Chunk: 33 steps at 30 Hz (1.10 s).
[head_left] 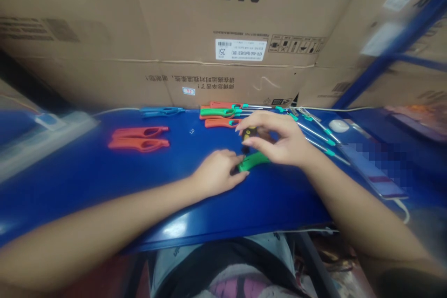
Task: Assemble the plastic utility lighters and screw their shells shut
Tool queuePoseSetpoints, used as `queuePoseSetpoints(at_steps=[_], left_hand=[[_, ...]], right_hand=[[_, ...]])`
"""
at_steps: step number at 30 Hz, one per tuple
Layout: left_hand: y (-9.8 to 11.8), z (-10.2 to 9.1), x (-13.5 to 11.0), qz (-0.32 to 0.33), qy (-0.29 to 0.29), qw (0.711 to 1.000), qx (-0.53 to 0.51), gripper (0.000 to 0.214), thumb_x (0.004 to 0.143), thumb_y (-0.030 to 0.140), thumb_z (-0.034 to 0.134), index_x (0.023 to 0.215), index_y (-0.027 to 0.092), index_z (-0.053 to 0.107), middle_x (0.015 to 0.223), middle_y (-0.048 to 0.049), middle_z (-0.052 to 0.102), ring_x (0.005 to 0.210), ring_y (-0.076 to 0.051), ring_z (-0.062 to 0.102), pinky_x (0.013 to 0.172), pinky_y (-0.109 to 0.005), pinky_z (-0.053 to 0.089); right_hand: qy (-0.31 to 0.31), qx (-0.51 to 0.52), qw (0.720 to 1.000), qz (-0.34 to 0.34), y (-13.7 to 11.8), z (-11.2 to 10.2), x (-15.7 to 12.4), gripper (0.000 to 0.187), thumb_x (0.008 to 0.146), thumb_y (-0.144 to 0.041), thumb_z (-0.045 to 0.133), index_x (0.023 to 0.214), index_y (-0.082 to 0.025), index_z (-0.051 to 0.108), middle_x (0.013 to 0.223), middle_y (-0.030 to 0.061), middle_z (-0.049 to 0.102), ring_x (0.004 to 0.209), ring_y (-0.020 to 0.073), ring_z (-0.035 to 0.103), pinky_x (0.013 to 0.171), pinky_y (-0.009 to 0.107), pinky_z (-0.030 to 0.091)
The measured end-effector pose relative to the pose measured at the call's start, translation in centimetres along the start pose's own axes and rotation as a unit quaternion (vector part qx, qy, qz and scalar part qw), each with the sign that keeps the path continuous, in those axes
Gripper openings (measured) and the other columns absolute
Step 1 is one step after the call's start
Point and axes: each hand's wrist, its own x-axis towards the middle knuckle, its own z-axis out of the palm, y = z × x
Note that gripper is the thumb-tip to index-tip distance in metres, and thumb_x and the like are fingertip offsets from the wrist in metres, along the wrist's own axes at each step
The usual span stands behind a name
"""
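Note:
My left hand (218,171) lies on the blue table (104,181), its fingers closed on the end of a green plastic handle (252,161). My right hand (275,139) hovers just above it, fingers pinched round a small black and yellow tool (248,134) that points down at the green handle. Behind the hands lie red and green handles with metal rods (223,112) in a small pile. Two red handles (139,138) lie side by side to the left, and a blue handle (162,111) lies near the back.
Several loose metal rods with teal tips (316,136) lie at the right, beside a white mouse-like object (338,125) and a flat phone-like slab (370,167). Large cardboard boxes (195,32) wall the back. A pale tray (45,135) sits at the left edge.

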Motion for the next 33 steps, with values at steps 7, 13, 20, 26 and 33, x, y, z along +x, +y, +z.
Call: queuePoseSetpoints(at_steps=[7, 13, 20, 26, 33], left_hand=[[0.1, -0.2, 0.0, -0.013, -0.001, 1.0, -0.005, 0.031, 0.092, 0.042, 0.063, 0.11, 0.019, 0.075, 0.084, -0.0058, 0.066, 0.074, -0.02, 0.063, 0.066, -0.031, 0.049], [-0.5, -2.1, -0.1, -0.031, -0.024, 0.999, 0.03, 0.03, 0.088, 0.038, 0.064, 0.108, 0.019, 0.076, 0.104, -0.0088, 0.065, 0.094, -0.024, 0.065, 0.08, -0.034, 0.054], [-3.3, -4.9, 1.1, -0.043, -0.065, 0.996, 0.036, 0.016, 0.083, 0.02, 0.067, 0.098, 0.015, 0.073, 0.096, -0.0071, 0.07, 0.083, -0.021, 0.067, 0.076, -0.031, 0.053], [-7.0, -8.4, 2.5, -0.024, -0.001, 0.998, 0.055, 0.027, 0.09, 0.035, 0.063, 0.107, 0.018, 0.075, 0.1, -0.0091, 0.074, 0.087, -0.024, 0.068, 0.082, -0.034, 0.053], [-11.0, -8.0, 3.9, -0.054, 0.035, 0.995, 0.077, 0.038, 0.095, 0.045, 0.055, 0.117, 0.019, 0.072, 0.106, -0.01, 0.072, 0.09, -0.023, 0.068, 0.086, -0.034, 0.054]], right_hand=[[0.02, 0.093, 0.994, 0.053, 0.3, 1.6, -0.4, 0.026, 0.095, -0.032, 0.064, 0.118, -0.02, 0.064, 0.095, 0.0044, 0.069, 0.073, 0.0126, 0.063, 0.06, 0.024, 0.052], [0.101, 0.154, 0.977, 0.111, 1.5, -0.5, 0.1, 0.031, 0.098, -0.033, 0.058, 0.127, -0.026, 0.051, 0.1, 0.0006, 0.064, 0.046, 0.0053, 0.053, 0.042, 0.02, 0.046], [0.126, -0.218, 0.943, 0.22, 5.1, -5.5, -0.1, 0.005, 0.085, -0.02, 0.06, 0.086, -0.019, 0.065, 0.091, 0.0062, 0.068, 0.081, 0.0199, 0.064, 0.078, 0.031, 0.052], [-0.048, -0.332, 0.857, 0.392, 7.7, -7.0, -0.9, 0.019, 0.085, -0.018, 0.053, 0.095, -0.015, 0.07, 0.107, 0.0132, 0.068, 0.106, 0.0259, 0.063, 0.098, 0.032, 0.045], [-0.248, -0.275, 0.79, 0.488, 8.7, -7.3, -2.2, 0.031, 0.08, -0.011, 0.057, 0.109, -0.015, 0.065, 0.111, 0.0125, 0.066, 0.066, 0.0145, 0.065, 0.066, 0.026, 0.049]])
